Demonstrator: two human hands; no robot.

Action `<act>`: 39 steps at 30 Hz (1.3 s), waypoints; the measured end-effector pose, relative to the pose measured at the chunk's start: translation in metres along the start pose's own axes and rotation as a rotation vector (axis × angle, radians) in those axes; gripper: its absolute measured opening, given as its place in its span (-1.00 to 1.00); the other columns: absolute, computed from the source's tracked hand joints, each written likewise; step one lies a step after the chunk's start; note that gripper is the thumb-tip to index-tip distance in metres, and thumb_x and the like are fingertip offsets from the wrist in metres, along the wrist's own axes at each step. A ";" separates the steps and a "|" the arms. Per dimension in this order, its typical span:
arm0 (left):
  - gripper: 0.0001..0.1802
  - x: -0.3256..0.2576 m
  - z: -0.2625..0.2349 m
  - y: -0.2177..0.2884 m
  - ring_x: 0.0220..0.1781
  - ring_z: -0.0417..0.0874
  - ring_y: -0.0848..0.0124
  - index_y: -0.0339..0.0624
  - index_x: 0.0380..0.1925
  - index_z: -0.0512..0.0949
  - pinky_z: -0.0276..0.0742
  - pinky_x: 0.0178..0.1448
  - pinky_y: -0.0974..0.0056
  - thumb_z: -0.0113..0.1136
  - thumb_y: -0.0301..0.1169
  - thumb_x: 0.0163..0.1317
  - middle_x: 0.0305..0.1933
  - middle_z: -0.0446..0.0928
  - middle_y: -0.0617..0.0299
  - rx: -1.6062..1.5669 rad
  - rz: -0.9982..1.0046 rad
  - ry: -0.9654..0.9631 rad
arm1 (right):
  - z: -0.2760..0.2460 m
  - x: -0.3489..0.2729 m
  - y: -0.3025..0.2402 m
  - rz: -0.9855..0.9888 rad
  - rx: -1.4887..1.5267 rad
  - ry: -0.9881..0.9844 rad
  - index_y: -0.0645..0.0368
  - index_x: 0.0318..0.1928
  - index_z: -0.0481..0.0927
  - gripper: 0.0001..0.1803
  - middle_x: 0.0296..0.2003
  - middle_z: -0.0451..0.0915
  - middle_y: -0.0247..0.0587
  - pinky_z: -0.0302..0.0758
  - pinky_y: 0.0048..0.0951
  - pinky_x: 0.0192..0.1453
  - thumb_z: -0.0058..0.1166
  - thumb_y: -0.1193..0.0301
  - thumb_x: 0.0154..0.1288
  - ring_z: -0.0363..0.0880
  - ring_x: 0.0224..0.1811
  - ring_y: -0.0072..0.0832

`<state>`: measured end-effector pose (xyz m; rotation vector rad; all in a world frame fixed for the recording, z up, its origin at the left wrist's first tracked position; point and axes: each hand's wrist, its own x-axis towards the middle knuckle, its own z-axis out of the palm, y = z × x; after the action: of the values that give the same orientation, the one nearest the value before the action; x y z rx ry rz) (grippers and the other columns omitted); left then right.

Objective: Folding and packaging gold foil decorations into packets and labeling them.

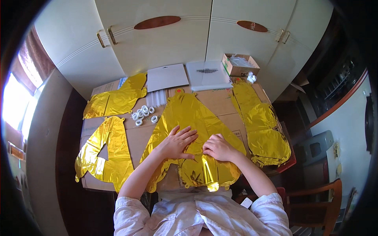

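A flat gold foil balloon [188,114], shaped like the letter A, lies at the middle of the table before me. My left hand [180,142] rests on it, palm down with fingers spread. Just to its right, my right hand [219,147] is closed, its curled fingers pinching the foil. A shiny fold runs from beneath that hand toward the near edge; the fingertips are partly hidden. To the left lies a smaller A-shaped gold foil balloon [120,151], with another gold foil piece [112,103] behind it. At the right is a stack of gold foil balloons [264,131].
Cardboard [226,110] covers the table. Several white ribbon rolls [144,113] sit near thin white sticks [157,98]. Along the back are a white card [167,77], a clear plastic bag [208,75] and a small box [241,66]. Cabinets [157,43] stand behind; a wooden chair [315,204] is at right.
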<state>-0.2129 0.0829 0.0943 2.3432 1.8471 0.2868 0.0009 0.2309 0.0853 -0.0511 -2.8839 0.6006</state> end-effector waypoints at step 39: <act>0.13 0.003 -0.005 0.002 0.59 0.01 0.16 -0.07 0.42 0.18 -0.14 0.55 -0.21 0.39 0.22 -0.11 0.51 0.16 0.15 -0.077 -0.014 -0.068 | -0.024 -0.061 -0.033 0.005 -0.292 -0.200 0.22 0.34 0.35 0.11 0.38 0.30 -0.14 0.08 -0.04 0.51 0.18 -0.34 -0.08 0.02 0.51 0.02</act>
<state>-0.2114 0.0857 0.1003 2.2593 1.7886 0.2680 0.0652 0.2057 0.1083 -0.0430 -3.1432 0.1889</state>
